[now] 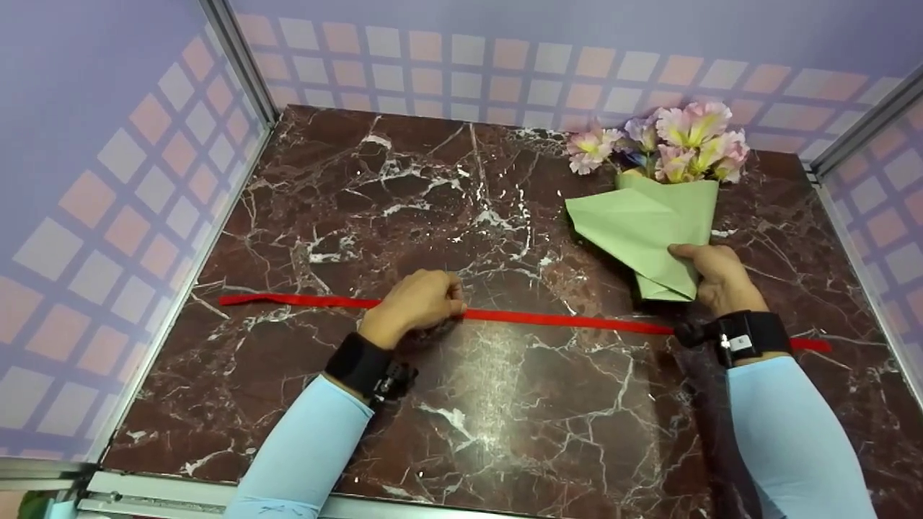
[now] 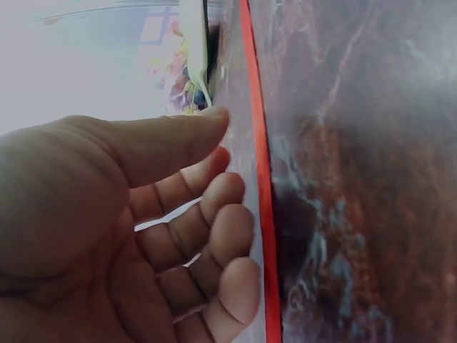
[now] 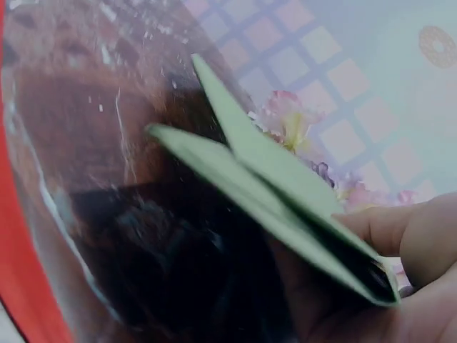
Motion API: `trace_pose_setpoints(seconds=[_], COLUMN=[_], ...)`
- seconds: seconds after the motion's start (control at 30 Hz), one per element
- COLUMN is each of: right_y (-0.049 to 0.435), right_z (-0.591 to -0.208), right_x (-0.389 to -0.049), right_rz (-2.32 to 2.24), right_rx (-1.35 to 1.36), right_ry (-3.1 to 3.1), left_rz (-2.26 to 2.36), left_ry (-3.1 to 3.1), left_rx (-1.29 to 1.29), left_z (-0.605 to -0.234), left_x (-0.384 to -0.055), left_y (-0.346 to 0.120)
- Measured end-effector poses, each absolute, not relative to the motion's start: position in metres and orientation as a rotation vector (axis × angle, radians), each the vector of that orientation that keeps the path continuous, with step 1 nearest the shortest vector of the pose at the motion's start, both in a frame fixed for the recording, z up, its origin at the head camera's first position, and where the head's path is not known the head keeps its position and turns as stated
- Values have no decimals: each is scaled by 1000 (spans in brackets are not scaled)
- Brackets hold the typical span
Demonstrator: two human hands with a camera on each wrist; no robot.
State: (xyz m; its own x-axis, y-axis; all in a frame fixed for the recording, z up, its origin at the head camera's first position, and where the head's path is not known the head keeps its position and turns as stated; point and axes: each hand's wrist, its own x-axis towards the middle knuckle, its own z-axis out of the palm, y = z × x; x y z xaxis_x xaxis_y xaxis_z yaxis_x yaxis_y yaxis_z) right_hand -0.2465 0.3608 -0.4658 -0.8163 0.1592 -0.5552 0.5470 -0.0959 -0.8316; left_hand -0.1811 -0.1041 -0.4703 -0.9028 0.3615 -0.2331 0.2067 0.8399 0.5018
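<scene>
A long red ribbon [image 1: 533, 318] lies stretched across the table from left to right. My left hand [image 1: 418, 301] is over its middle, fingers loosely curled; in the left wrist view the ribbon [image 2: 260, 143] runs just past the fingertips, and nothing is between thumb and fingers. My right hand [image 1: 721, 277] grips the lower right side of a bouquet [image 1: 667, 231], thumb on top of its green wrapping paper. Pink, yellow and purple flowers [image 1: 692, 137] stick out at the far end. In the right wrist view, the folded paper [image 3: 271, 207] opens toward the camera, pinched between thumb and fingers.
The dark red marble-patterned table [image 1: 404, 216] is enclosed by purple panels with pink and white squares at the back [image 1: 461, 65] and both sides. Metal posts [image 1: 241, 61] stand at the corners. A metal rail [image 1: 159, 497] runs along the front edge.
</scene>
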Motion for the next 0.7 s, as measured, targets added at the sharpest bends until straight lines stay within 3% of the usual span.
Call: trace_pose_setpoints(seconds=[0.37,0.7], right_y=[315,245], right_z=[-486,-495], right_x=[-236,-212], right_rz=[-2431,-2422], right_rx=[719,645], right_ry=[1759,1843], left_rz=[980,1384], left_ry=[2648,2248], left_rx=[363,339], left_z=[-458,-449], left_x=[-183,-185], left_y=[-91,-48])
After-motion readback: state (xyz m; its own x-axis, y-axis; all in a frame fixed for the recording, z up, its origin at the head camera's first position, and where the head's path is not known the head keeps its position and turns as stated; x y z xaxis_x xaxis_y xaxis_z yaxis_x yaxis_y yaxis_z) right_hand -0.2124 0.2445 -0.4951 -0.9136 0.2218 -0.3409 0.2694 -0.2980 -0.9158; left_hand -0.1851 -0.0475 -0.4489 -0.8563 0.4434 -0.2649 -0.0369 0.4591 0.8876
